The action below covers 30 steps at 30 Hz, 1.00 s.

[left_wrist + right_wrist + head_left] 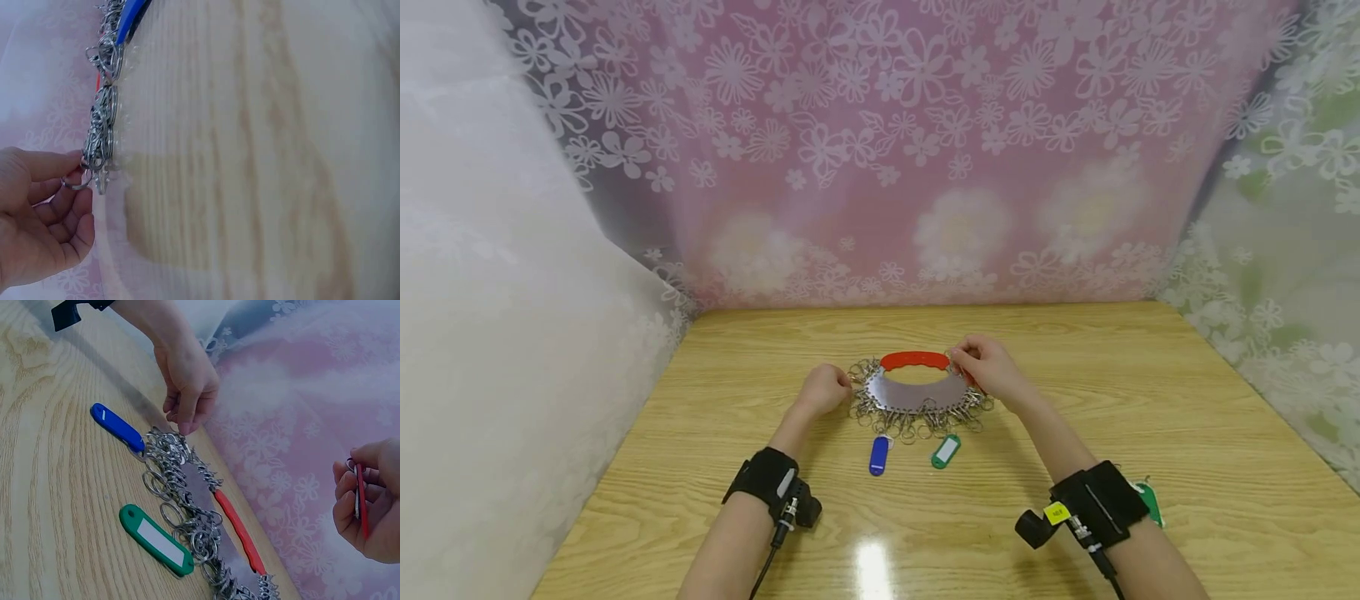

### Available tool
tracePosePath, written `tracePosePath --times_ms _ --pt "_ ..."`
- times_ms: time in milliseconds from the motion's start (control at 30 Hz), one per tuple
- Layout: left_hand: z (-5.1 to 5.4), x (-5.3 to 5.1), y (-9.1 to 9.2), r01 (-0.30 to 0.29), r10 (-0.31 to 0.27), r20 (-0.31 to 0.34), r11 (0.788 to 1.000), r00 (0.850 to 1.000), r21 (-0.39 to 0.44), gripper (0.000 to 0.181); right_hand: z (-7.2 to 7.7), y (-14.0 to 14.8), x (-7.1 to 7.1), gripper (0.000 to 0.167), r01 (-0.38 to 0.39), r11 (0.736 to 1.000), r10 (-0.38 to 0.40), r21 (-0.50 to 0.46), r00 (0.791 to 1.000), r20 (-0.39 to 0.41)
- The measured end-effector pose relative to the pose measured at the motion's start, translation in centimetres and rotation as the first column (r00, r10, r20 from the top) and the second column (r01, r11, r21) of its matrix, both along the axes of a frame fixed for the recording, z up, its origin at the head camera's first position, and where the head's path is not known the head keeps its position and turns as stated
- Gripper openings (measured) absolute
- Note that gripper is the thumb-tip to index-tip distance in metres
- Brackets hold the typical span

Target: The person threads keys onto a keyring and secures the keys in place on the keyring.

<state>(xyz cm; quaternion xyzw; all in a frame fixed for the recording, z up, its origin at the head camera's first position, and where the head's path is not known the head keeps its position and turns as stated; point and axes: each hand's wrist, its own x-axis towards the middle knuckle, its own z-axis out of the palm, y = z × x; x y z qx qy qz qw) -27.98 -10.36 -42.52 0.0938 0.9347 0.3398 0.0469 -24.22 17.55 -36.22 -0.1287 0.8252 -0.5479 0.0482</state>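
A curved metal key-holder plate with a red grip and many snap hooks and rings along its edge lies on the table. At its left end my left hand pinches a split ring between thumb and fingers. My right hand, by the plate's right end, holds a red key tag with a small ring at its top. A blue key tag and a green key tag lie at the plate's near edge; the blue one's ring reaches the hooks.
Another green tag lies on the wooden table at the right, partly hidden by the right wrist strap. Flowered curtains stand behind the table and on both sides.
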Motion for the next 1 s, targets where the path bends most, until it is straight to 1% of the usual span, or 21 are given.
tracePosePath --times_ms 67,133,233,300,367,433,467,500,567,633,667,733,800,900,1000 --pt "-0.2 -0.1 0.1 -0.007 0.006 -0.018 1.000 1.000 -0.008 0.017 -0.1 -0.5 -0.3 0.020 -0.011 1.000 0.011 0.001 1.000 -0.004" --pt "-0.4 -0.2 0.1 -0.023 0.023 -0.010 1.000 1.000 0.020 0.018 -0.2 -1.0 -0.5 0.020 -0.014 1.000 0.014 0.007 1.000 -0.006" --pt "-0.6 -0.3 0.1 -0.066 0.063 0.028 0.992 0.998 0.107 0.011 -0.4 -1.4 -0.8 0.019 -0.015 1.000 0.015 0.015 1.000 -0.010" --pt "-0.7 -0.3 0.1 -0.099 0.090 0.061 0.980 0.994 0.172 0.008 -0.6 -1.6 -0.8 0.019 -0.017 0.999 0.017 0.028 1.000 -0.010" --pt "-0.6 -0.2 0.1 -0.122 0.108 0.080 0.971 0.991 0.204 0.007 -0.9 -1.8 -0.9 0.020 -0.025 0.999 0.026 0.044 1.000 -0.015" --pt "-0.5 -0.1 0.1 -0.126 0.112 0.081 0.973 0.990 0.194 0.008 -1.2 -1.9 -0.8 0.021 -0.027 0.998 0.028 0.060 1.000 -0.014" --pt "-0.4 -0.1 0.1 -0.115 0.104 0.073 0.979 0.992 0.171 0.009 -1.4 -2.0 -0.8 0.022 -0.029 0.998 0.029 0.064 1.000 -0.011" --pt "-0.3 0.0 0.1 -0.101 0.093 0.062 0.984 0.994 0.148 0.009 -1.5 -2.1 -0.7 0.022 -0.028 0.997 0.028 0.069 1.000 -0.009" --pt "-0.1 0.0 0.1 -0.061 0.060 0.020 0.995 0.998 0.079 0.010 -1.8 -2.2 -0.7 0.022 -0.023 0.997 0.024 0.078 1.000 -0.006" --pt "0.0 0.1 0.1 -0.026 0.026 -0.018 0.999 0.999 0.020 0.013 -2.1 -2.5 -0.7 0.021 -0.013 0.997 0.013 0.080 1.000 -0.002" --pt "0.0 0.1 0.2 -0.015 0.015 -0.025 1.000 1.000 0.006 0.015 -2.2 -2.6 -0.7 0.021 -0.011 0.996 0.011 0.085 1.000 -0.001" --pt "0.0 0.1 0.3 -0.007 0.007 -0.031 1.000 0.999 -0.006 0.017 -2.3 -2.9 -0.7 0.020 -0.010 0.995 0.010 0.101 1.000 -0.003" --pt "-0.1 0.0 0.3 -0.020 0.020 -0.022 1.000 1.000 0.000 0.020 -2.4 -3.2 -0.7 0.021 -0.021 0.993 0.022 0.114 1.000 -0.011" --pt "-0.2 0.0 0.3 -0.046 0.046 -0.016 0.998 0.999 0.031 0.015 -2.6 -3.6 -0.9 0.022 -0.045 0.991 0.048 0.126 0.999 -0.019" --pt "-0.1 -0.1 0.2 -0.068 0.067 0.013 0.994 0.998 0.081 0.011 -2.8 -4.0 -1.2 0.021 -0.068 0.991 0.072 0.115 0.997 -0.027"
